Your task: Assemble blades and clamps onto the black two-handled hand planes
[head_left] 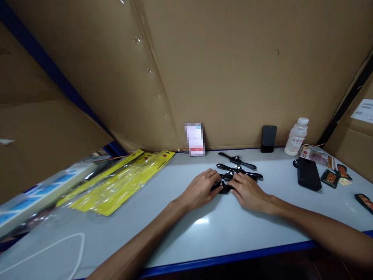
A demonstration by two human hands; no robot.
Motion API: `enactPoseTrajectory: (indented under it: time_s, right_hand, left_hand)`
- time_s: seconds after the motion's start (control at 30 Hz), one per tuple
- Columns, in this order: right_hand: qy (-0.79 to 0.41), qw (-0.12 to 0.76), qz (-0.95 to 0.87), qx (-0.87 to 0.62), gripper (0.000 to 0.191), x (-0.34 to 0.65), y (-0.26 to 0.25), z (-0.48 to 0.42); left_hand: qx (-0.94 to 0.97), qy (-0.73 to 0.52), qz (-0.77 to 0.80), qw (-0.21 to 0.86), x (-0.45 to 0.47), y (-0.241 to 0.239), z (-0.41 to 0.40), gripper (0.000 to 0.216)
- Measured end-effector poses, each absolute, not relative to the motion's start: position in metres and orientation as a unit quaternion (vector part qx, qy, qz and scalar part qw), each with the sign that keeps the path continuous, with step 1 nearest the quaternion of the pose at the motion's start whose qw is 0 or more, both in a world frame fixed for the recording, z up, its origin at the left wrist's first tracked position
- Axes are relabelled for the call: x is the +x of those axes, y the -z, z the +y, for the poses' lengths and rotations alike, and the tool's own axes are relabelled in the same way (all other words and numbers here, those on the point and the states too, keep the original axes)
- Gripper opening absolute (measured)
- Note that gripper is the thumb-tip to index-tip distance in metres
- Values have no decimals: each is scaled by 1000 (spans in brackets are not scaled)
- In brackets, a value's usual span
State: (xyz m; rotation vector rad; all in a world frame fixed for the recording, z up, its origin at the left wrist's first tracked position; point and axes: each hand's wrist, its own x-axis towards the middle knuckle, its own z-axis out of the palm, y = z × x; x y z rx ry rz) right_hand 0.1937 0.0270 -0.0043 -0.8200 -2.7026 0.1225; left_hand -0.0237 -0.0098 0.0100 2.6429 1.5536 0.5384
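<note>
In the head view, a black tool is held low on the pale bench, near its middle. The left hand is closed over the tool's left end and the right hand over its right end, palms down and fingers bent on it.

Two similar tools are seen just beyond the hands, lying loose and untouched. A stack of yellow packets is spread well to the left. A phone and a white bottle are stood against the cardboard wall at the far right.

By the look of it, one of the three tools is being handled and the other two are left to do.
</note>
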Motion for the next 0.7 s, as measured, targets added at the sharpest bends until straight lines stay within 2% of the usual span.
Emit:
enactPoseTrajectory:
  time_s: [0.27, 0.43, 0.7]
  right_hand:
    - [-52, 164, -945, -280, 23, 194, 5, 28]
    - [-58, 165, -944, -281, 22, 194, 5, 27]
    - [-59, 166, -944, -278, 23, 194, 5, 27]
  left_hand:
    - [839, -187, 510, 25, -27, -11, -9, 4]
    - [850, -156, 504, 7, -34, -16, -8, 26]
    - [871, -92, 481, -41, -36, -21, -11, 26]
